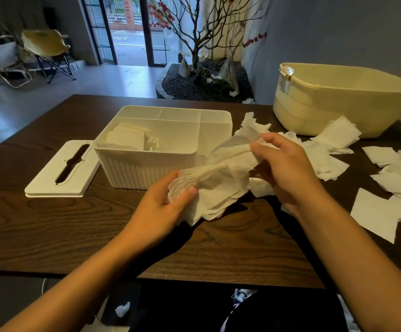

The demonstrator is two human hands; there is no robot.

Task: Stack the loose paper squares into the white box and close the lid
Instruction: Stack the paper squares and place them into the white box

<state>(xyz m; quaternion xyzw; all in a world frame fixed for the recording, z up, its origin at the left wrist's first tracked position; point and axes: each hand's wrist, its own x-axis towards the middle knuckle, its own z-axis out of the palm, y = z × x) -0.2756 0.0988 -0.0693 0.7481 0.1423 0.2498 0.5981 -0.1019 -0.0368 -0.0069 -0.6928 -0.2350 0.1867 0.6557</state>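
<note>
Fingers of both my hands pinch the paper wad, just right-front of the open box.

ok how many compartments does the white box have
4 in the white box: one large front compartment with paper squares stacked at its left, two small ones along the back, and one down the right side. The held paper hides part of the right one.

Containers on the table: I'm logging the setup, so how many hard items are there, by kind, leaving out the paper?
White compartment box: 1
White slotted lid, lying flat left of the box: 1
Yellow plastic tub: 1
Total: 3
</note>
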